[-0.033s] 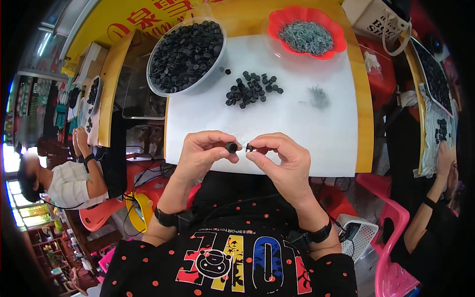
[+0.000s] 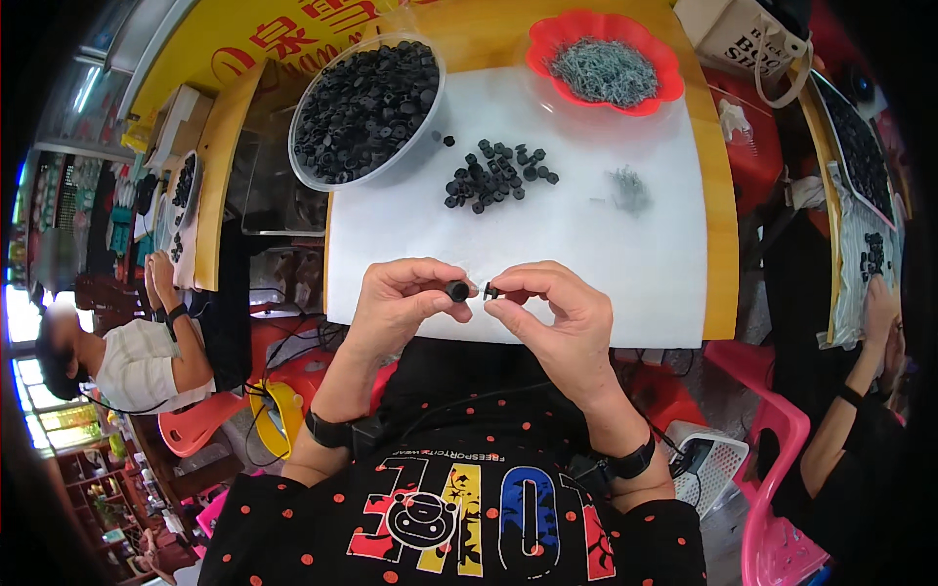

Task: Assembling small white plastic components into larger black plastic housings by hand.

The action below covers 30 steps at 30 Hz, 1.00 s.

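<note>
My left hand [image 2: 415, 298] pinches a round black cap-like piece [image 2: 456, 290] between thumb and fingers, its round face turned up. Just to its right, my right hand [image 2: 557, 308] grips a smaller black piece [image 2: 491, 292] at the fingertips; its exact kind is too small to make out. The two pieces are close together but apart, above the near part of the white sheet [image 2: 391, 234]. Beyond my hands lies a loose pile of black knob-like pieces [image 2: 493, 176]. A small heap of thin metal springs or pins [image 2: 630, 190] lies to the right of that pile.
A clear tub [image 2: 442, 98] full of black parts stands far left. At the far right, a red flower-shaped bowl [image 2: 669, 73] holds many small metal pieces. One person [image 2: 147, 361] works at a table on the left, another [image 2: 840, 430] on the right. A pink chair [image 2: 772, 430] stands right.
</note>
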### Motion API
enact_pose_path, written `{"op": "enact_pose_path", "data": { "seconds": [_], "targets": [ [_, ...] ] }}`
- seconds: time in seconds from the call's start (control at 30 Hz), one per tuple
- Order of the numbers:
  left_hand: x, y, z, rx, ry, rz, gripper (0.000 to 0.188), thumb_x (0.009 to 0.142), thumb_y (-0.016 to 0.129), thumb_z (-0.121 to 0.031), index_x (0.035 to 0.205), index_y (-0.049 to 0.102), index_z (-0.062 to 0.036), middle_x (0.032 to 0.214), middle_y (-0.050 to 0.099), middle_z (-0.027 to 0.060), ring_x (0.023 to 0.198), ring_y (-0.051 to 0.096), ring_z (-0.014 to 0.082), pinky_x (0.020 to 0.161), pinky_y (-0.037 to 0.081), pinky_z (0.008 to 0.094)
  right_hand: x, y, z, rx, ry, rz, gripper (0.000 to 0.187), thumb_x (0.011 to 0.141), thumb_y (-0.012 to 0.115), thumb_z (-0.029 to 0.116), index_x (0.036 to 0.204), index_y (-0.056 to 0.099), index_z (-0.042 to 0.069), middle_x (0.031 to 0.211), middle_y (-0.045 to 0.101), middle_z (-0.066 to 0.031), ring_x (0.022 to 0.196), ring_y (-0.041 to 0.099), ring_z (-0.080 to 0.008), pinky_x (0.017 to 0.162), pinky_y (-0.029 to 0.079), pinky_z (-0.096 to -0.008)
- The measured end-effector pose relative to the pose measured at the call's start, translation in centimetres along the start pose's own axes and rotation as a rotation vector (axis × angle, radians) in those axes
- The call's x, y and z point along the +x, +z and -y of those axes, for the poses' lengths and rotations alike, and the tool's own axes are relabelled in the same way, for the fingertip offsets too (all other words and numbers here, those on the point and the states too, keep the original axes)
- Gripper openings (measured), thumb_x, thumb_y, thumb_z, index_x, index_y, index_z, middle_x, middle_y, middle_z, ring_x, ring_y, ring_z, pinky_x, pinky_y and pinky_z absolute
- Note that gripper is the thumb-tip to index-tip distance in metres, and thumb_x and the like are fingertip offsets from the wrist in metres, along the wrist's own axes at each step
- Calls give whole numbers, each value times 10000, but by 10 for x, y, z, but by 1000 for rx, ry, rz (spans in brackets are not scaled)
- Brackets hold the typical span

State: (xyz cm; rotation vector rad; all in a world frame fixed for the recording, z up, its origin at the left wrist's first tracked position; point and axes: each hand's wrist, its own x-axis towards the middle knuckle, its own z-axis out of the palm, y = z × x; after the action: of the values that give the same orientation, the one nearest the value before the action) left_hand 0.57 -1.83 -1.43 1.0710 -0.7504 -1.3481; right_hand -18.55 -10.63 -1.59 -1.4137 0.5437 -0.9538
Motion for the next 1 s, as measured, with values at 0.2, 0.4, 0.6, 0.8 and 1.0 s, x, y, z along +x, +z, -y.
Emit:
{"op": "enact_pose_path", "data": {
  "seconds": [0.2,0.4,0.6,0.8,1.0],
  "targets": [
    [-1,4,4,18,10,-37,227,822,629,50,1049,644,64,928,674,172,773,692,250,736,579,335,-1,0,0,-80,-74,-25,201,749,727,-11,945,681,-7,896,671,-100,719,649,-148,637,518,-249],
    [-3,9,5,-20,3,-50,222,857,615,9,1070,636,68,934,672,182,771,692,254,735,580,343,-3,0,2,-134,-116,-44,201,742,736,-7,936,683,-1,899,671,-106,703,649,-152,614,517,-249],
    [-5,12,6,-86,-137,-57,245,910,588,-64,1112,612,73,939,671,180,774,683,241,725,579,349,-5,1,2,-177,-135,-85,190,740,740,0,921,681,1,885,670,-108,685,646,-163,590,513,-254],
    [-1,15,5,-96,-118,-26,254,916,589,-82,1120,610,68,913,667,164,779,680,235,724,580,354,-4,1,3,-176,-137,-93,184,742,741,5,915,680,3,875,671,-107,681,646,-161,572,511,-258],
    [-1,16,6,-67,-93,-38,255,914,592,-80,1121,610,68,904,664,158,789,679,233,732,583,349,-5,-1,3,-214,-144,-77,174,742,744,11,904,682,4,869,675,-105,695,652,-162,572,517,-259]
  ]
}}
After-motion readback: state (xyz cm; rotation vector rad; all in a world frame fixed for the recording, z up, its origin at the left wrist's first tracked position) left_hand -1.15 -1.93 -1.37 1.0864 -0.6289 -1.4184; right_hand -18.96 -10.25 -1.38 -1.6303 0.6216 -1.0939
